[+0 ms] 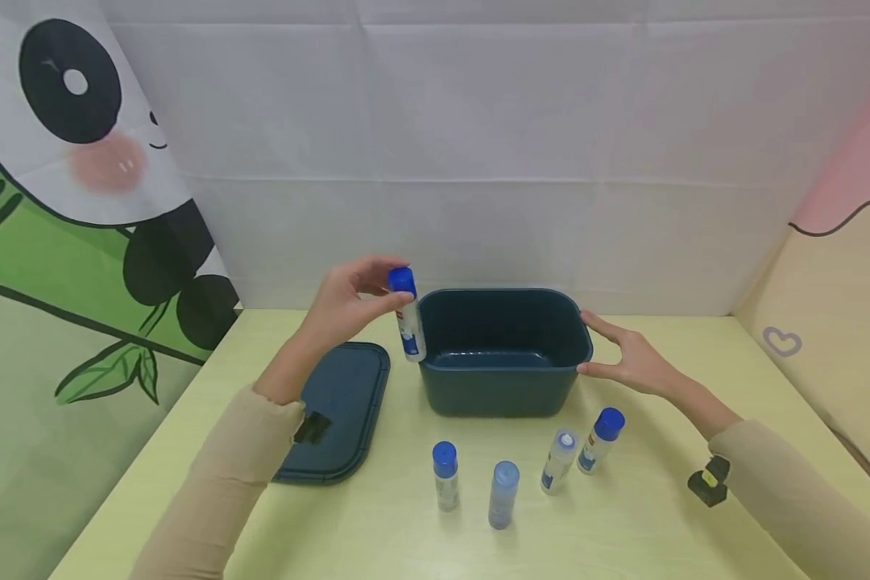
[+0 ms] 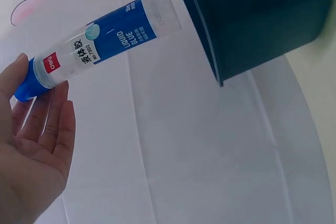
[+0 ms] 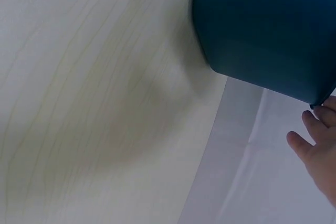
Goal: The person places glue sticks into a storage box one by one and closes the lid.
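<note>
My left hand [image 1: 355, 302] pinches a liquid glue bottle [image 2: 115, 35] by its blue cap, between thumb and fingers. The clear bottle, with its blue and white label, hangs base-down at the left edge of a dark teal bin [image 1: 496, 393]. In the left wrist view its base points toward the bin's wall. At the bin's right end, my right hand [image 1: 634, 360] has thumb and fingers spread, with fingertips touching the rim. The right wrist view shows those fingers [image 3: 315, 127] at the bin's corner. The part of the bin's floor that shows is bare.
A dark teal lid [image 1: 337, 411] lies left of the bin, partly under my left forearm. Several glue bottles stand in front of the bin: a blue-capped one [image 1: 445, 477], a bluish one [image 1: 503, 495], a clear one [image 1: 558, 461] and another blue-capped one [image 1: 600, 441]. A white cloth backdrop [image 1: 478, 161] hangs behind.
</note>
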Demonstrator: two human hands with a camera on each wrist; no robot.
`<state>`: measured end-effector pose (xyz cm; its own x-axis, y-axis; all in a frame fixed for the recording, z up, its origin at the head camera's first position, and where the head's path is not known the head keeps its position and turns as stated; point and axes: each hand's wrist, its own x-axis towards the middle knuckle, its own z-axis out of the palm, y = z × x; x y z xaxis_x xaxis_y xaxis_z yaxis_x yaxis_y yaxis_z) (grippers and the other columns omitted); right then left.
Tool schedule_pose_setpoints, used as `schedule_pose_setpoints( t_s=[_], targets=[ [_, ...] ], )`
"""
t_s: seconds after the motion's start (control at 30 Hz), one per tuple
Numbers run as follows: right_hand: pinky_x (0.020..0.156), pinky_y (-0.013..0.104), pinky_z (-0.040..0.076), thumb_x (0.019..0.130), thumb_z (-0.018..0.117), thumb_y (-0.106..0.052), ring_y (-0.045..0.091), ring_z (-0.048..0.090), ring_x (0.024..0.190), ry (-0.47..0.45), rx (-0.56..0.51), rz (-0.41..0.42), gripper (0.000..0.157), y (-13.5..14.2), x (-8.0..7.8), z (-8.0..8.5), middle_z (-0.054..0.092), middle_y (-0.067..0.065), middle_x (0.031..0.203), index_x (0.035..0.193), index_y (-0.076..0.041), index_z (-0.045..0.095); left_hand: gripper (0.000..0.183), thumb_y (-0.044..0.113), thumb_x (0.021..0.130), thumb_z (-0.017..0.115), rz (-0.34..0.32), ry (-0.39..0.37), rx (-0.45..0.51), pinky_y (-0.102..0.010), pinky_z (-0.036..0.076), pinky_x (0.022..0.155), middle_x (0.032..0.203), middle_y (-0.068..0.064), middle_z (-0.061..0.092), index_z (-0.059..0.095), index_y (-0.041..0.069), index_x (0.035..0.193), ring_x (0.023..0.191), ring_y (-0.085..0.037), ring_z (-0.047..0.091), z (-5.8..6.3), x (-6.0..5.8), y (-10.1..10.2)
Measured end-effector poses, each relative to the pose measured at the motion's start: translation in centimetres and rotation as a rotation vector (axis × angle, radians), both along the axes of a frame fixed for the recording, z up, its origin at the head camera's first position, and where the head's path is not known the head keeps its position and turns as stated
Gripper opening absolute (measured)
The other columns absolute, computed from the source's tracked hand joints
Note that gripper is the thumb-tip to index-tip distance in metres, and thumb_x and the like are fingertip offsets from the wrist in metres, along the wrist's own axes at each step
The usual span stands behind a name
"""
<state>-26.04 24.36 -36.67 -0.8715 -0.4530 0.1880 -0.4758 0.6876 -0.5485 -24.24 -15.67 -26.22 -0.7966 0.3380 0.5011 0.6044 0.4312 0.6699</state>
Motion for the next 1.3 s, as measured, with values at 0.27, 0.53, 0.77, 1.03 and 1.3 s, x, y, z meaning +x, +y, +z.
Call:
schedule_pose_setpoints(
  t_s=[0.27, 0.53, 0.77, 1.03, 1.3],
  targets=[
    [0.097, 0.064, 0.023, 0.079, 0.068, -0.035, 0.045, 0.024, 0.129, -0.001, -0.007, 0.002, 0.084, 0.0, 0.0, 0.0, 0.022, 0.022, 0.146, 0.144, -0.006, 0.022, 0.036, 0.016, 0.08, 0.07, -0.039, -0.061, 0.03, -0.029, 0.053, 0.068, 0.091, -0.01, 0.066, 0.06, 0.006, 0.113, 0.073, -0.018, 0.063, -0.6, -2.6, 2.0],
    [0.097, 0.064, 0.023, 0.079, 0.068, -0.034, 0.045, 0.024, 0.129, 0.005, 0.001, 0.001, 0.084, 0.1, -0.1, 0.2, 0.022, 0.022, 0.145, 0.144, -0.005, 0.023, 0.032, 0.019, 0.08, 0.071, -0.003, -0.136, -0.028, -0.029, 0.052, 0.066, 0.089, -0.008, 0.066, 0.06, 0.008, 0.108, 0.074, -0.017, 0.062, -3.6, -5.5, 3.9],
    [0.098, 0.064, 0.023, 0.079, 0.068, -0.033, 0.044, 0.025, 0.129, 0.011, -0.008, 0.009, 0.084, -0.1, -0.2, 0.3, 0.023, 0.022, 0.145, 0.143, -0.005, 0.024, 0.03, 0.018, 0.078, 0.072, 0.064, -0.178, -0.063, -0.029, 0.053, 0.071, 0.091, -0.008, 0.067, 0.061, 0.007, 0.104, 0.079, -0.017, 0.064, -6.1, -7.3, 5.1],
    [0.098, 0.063, 0.024, 0.079, 0.069, -0.032, 0.045, 0.026, 0.128, 0.015, -0.017, 0.012, 0.083, -0.2, -0.1, 0.1, 0.023, 0.02, 0.146, 0.143, -0.003, 0.024, 0.032, 0.014, 0.076, 0.073, 0.05, -0.204, -0.14, -0.03, 0.053, 0.072, 0.095, -0.013, 0.066, 0.06, 0.003, 0.103, 0.082, -0.02, 0.065, -7.6, -8.0, 5.7],
    [0.098, 0.063, 0.024, 0.079, 0.069, -0.031, 0.045, 0.026, 0.128, 0.019, -0.028, 0.019, 0.083, -0.1, 0.0, -0.2, 0.023, 0.02, 0.146, 0.143, -0.003, 0.024, 0.034, 0.021, 0.073, 0.076, 0.084, -0.132, -0.306, -0.032, 0.051, 0.074, 0.093, -0.009, 0.067, 0.062, 0.005, 0.1, 0.083, -0.018, 0.065, -8.0, -8.4, 5.8]
  ],
)
